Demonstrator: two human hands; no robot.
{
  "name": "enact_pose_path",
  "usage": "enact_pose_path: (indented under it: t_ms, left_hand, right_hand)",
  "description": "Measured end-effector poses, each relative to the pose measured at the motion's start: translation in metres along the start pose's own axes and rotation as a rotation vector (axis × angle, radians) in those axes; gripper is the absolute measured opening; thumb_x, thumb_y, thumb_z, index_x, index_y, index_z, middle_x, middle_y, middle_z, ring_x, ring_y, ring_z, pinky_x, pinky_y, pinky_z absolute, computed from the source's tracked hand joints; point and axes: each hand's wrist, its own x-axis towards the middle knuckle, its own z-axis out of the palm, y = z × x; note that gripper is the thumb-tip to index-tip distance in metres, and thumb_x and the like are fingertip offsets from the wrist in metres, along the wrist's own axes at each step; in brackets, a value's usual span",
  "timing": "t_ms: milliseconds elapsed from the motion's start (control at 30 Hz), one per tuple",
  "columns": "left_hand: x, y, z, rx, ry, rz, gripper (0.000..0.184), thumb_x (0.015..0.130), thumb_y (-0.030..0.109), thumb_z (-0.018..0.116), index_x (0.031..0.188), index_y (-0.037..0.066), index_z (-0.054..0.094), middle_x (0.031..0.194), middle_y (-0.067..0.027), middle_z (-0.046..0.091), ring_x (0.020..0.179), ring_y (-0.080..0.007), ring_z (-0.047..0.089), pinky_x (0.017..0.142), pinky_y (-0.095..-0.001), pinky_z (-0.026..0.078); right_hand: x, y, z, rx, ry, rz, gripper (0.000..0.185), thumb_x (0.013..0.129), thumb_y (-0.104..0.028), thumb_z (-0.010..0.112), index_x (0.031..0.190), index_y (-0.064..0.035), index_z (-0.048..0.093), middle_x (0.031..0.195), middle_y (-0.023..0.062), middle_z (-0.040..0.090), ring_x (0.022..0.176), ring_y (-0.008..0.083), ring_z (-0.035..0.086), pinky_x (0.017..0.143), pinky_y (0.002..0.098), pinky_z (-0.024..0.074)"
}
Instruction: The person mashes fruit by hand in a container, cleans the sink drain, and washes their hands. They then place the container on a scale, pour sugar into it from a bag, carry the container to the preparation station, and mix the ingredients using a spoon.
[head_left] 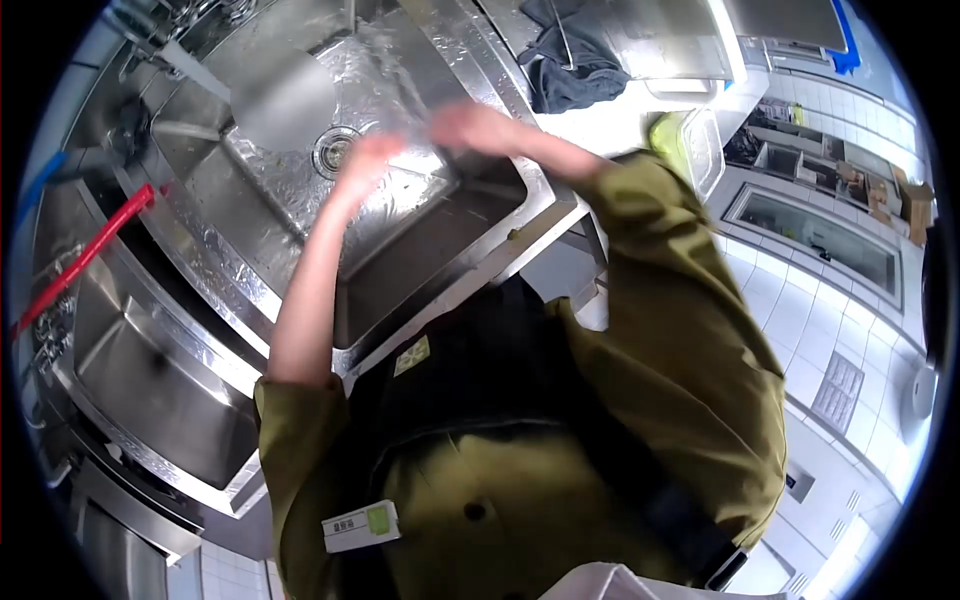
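- The steel sink [430,238] is in front of the person, its inside wet and shiny.
- Over this sink there is the left hand [375,150], near the round drain [335,152]; it is blurred, so I cannot tell if it is open or closed.
- The right hand [470,127] is just beside it, also over the sink and blurred; its fingers I cannot tell either.
- A grey round shape [285,100], too blurred to name, is near the metal spout [196,72].
- To the left are a red bar [85,260] and a second sink [165,375].
- Beyond the right hand, a dark cloth [575,75] and a clear container [703,152] are visible.
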Motion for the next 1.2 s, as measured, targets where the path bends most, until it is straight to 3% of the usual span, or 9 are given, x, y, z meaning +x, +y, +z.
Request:
enact_pose_path:
  t_ms: [67,133,400,567,667,867,1033,1100,1200]
  left_hand:
    - [-0.004,-0.050,0.011,0.652,-0.393,-0.100,0.038,0.080,0.026,0.053,0.109,0.002,0.051,0.105,-0.0127,0.056,0.099,-0.0184,0.050,0.085,-0.0271,0.037]
    - [-0.016,-0.066,0.007,0.814,-0.120,-0.090,0.035,0.079,0.025,0.054,0.106,0.003,0.052,0.098,-0.0133,0.058,0.093,-0.0193,0.053,0.080,-0.0271,0.040]
    - [-0.028,-0.037,-0.047,-0.556,0.410,-0.163,0.026,0.082,0.019,0.048,0.101,0.002,0.051,0.089,-0.0092,0.057,0.079,-0.0171,0.054,0.070,-0.0281,0.044]
    - [-0.009,0.015,-0.102,-1.151,0.386,0.149,0.042,0.082,0.026,0.042,0.113,-0.004,0.040,0.115,-0.0170,0.044,0.110,-0.0274,0.040,0.095,-0.0373,0.032]
    - [-0.024,0.071,-0.102,-1.142,0.398,0.254,0.045,0.082,0.025,0.042,0.116,-0.004,0.038,0.120,-0.0152,0.041,0.113,-0.0275,0.037,0.097,-0.0377,0.029]
    - [-0.020,0.072,-0.106,-1.299,0.634,0.316,0.048,0.089,0.033,0.015,0.097,-0.001,0.048,0.100,-0.0121,0.053,0.098,-0.0248,0.048,0.090,-0.0373,0.035]
    - [-0.022,0.049,-0.105,-1.397,0.816,0.457,0.047,0.089,0.029,0.015,0.099,-0.001,0.048,0.099,-0.0116,0.054,0.096,-0.0208,0.049,0.083,-0.0346,0.040]
    - [-0.028,-0.002,-0.101,-1.687,0.073,0.817,0.044,0.088,0.028,0.016,0.093,0.001,0.050,0.091,-0.0096,0.055,0.089,-0.0181,0.051,0.080,-0.0331,0.041]
    - [-0.027,-0.024,-0.094,-1.810,0.323,0.492,0.038,0.089,0.029,0.020,0.089,0.005,0.049,0.086,-0.0061,0.054,0.085,-0.0164,0.052,0.077,-0.0322,0.042]
  right_hand:
    - [-0.075,-0.016,-0.012,0.052,-0.239,0.265,0.015,0.073,-0.015,0.048,0.074,-0.0022,0.055,0.066,0.0114,0.055,0.067,0.0243,0.055,0.064,0.0337,0.0430]
    - [-0.109,-0.035,-0.025,0.131,-0.282,0.461,0.014,0.074,-0.015,0.048,0.080,-0.0029,0.055,0.066,0.0117,0.055,0.067,0.0248,0.055,0.064,0.0346,0.0439]
    - [-0.150,-0.017,0.073,-0.312,-0.173,-0.042,0.012,0.068,-0.011,0.053,0.077,-0.0026,0.052,0.074,0.0118,0.052,0.074,0.0271,0.054,0.063,0.0342,0.0454]
    - [-0.045,-0.067,0.079,-0.526,-0.089,-0.221,0.008,0.065,-0.011,0.052,0.063,-0.0041,0.053,0.062,0.0129,0.055,0.061,0.0281,0.057,0.053,0.0374,0.0470]
    - [0.070,-0.077,0.072,-0.133,0.508,-0.220,0.014,0.066,-0.007,0.050,0.079,-0.0028,0.057,0.075,0.0157,0.056,0.067,0.0265,0.058,0.059,0.0359,0.0464]
    - [0.202,-0.133,0.035,2.029,0.556,0.419,0.020,0.080,-0.012,0.038,0.085,0.0029,0.050,0.076,0.0120,0.054,0.066,0.0232,0.054,0.060,0.0324,0.0469]
    - [0.226,-0.127,0.078,1.751,0.324,0.377,0.020,0.082,-0.012,0.037,0.086,0.0024,0.051,0.077,0.0139,0.055,0.070,0.0235,0.055,0.063,0.0349,0.0489]
    - [0.229,-0.126,0.089,1.510,0.024,0.379,0.023,0.084,-0.013,0.036,0.089,0.0032,0.050,0.082,0.0154,0.054,0.075,0.0253,0.055,0.066,0.0353,0.0485]
    - [0.218,-0.098,0.094,1.454,-0.096,0.567,0.029,0.086,-0.016,0.032,0.097,0.0057,0.048,0.092,0.0182,0.054,0.084,0.0281,0.054,0.072,0.0341,0.0479]
